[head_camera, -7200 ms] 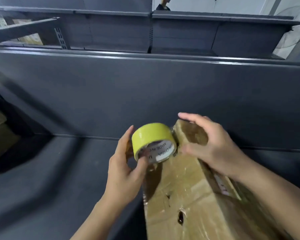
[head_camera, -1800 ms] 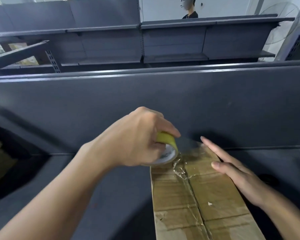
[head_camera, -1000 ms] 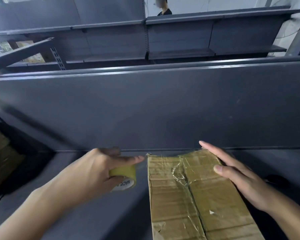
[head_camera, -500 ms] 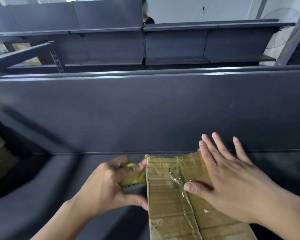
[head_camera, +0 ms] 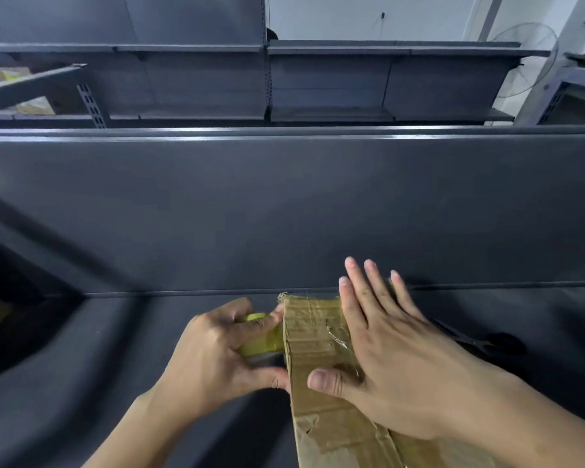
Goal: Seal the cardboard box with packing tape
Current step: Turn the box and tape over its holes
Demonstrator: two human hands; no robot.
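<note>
Cardboard box on grey shelf; right hand now flat on its top, fingers straight, spread; left hand clamping yellow tape roll, dropped to box's left side; strip likely down, cut next

A dark grey metal shelf carries everything, with an upright grey back panel rising along its far edge. A long cardboard box lies on it, flaps up, its far end near the foot of the panel; the right hand presses flat on its top. Just left of that hand, against the box's left side, the left hand grips a yellow tape roll; whether the roll touches the shelf cannot be told. Well to the right of the pressing hand, dark scissors lie flat on the shelf, apart from the box
</note>
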